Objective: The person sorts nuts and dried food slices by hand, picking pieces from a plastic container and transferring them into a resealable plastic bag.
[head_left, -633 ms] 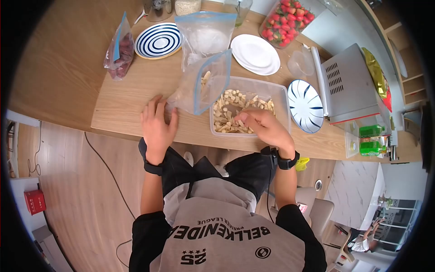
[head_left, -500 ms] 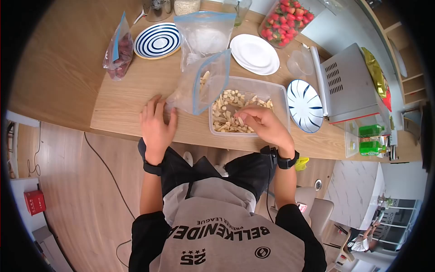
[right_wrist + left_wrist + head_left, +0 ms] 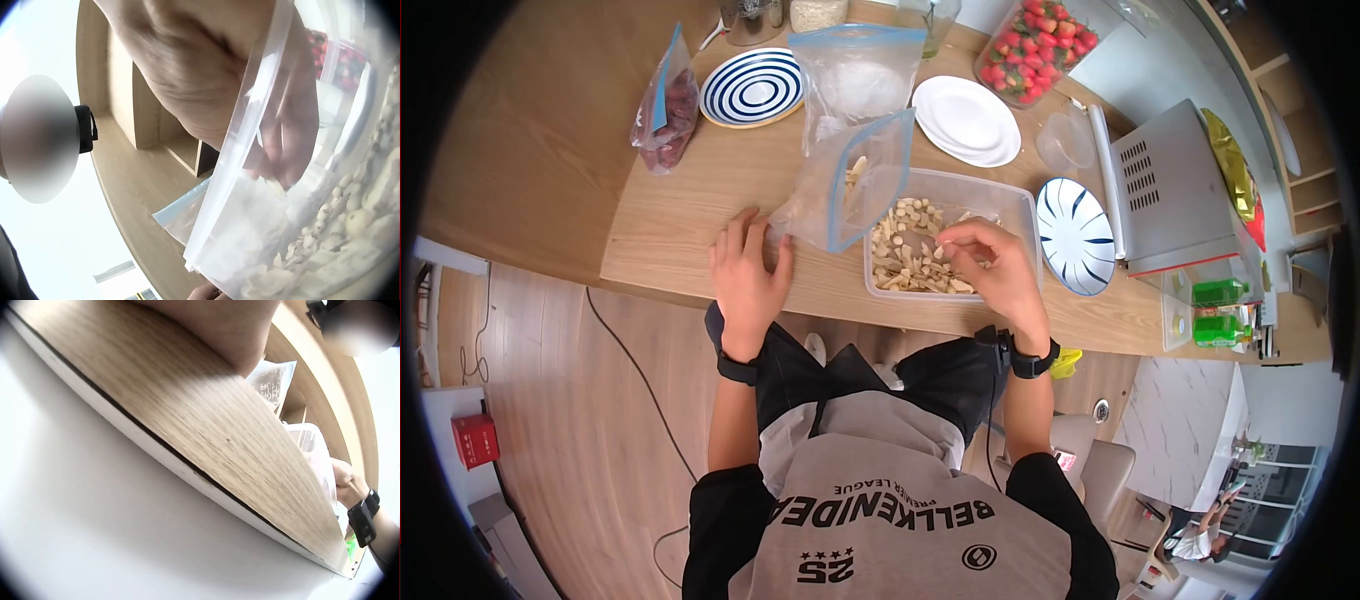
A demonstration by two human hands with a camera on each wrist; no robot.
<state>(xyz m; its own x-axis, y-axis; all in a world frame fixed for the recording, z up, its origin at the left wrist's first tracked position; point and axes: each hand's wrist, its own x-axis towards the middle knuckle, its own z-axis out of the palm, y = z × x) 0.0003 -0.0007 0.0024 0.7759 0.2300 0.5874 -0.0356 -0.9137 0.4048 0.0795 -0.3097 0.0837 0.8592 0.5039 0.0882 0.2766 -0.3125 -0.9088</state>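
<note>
At the tabletop's (image 3: 670, 235) near edge, the left hand (image 3: 746, 285) rests, thumb spread; over the plastic container (image 3: 920, 297), the right hand (image 3: 1004, 280) pinches a pale piece (image 3: 940, 252).

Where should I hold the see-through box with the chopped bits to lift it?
Grip both short walls of the box under the rim, coming from the table's front edge. It's long and open-topped, with loose bits inside, so two opposite sides should keep it level. Stay near the front: the zip bag crowds the back-left corner, and the blue-lined plate sits close on the right.
</note>
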